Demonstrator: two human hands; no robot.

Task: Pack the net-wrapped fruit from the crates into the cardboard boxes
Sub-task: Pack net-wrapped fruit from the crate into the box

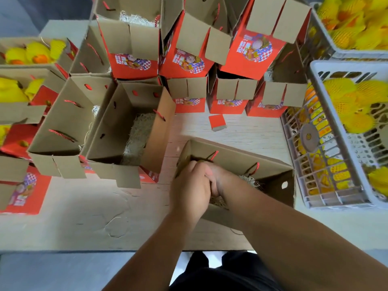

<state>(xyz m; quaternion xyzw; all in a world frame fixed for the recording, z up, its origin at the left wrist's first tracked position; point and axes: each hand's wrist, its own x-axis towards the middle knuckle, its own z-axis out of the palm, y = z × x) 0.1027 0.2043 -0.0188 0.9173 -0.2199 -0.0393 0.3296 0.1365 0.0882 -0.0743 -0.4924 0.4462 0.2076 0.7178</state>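
Observation:
The nearest open cardboard box (270,171), padded with straw, lies at an angle in front of me. Both my hands are at its left end. My left hand (190,186) curls its fingers over the box's left end wall. My right hand (217,178) reaches inside right beside it, its fingers hidden behind the left hand, so I cannot see what it holds. No fruit shows in this box. Yellow net-wrapped fruit (352,97) lies in the pale plastic crate (333,198) at the right.
A second crate (323,36) of netted fruit sits at the far right. Another open straw-lined box (134,131) stands left of centre. Several red printed boxes line the back. Boxes at far left (31,53) hold fruit. A small red carton (217,122) lies on the table.

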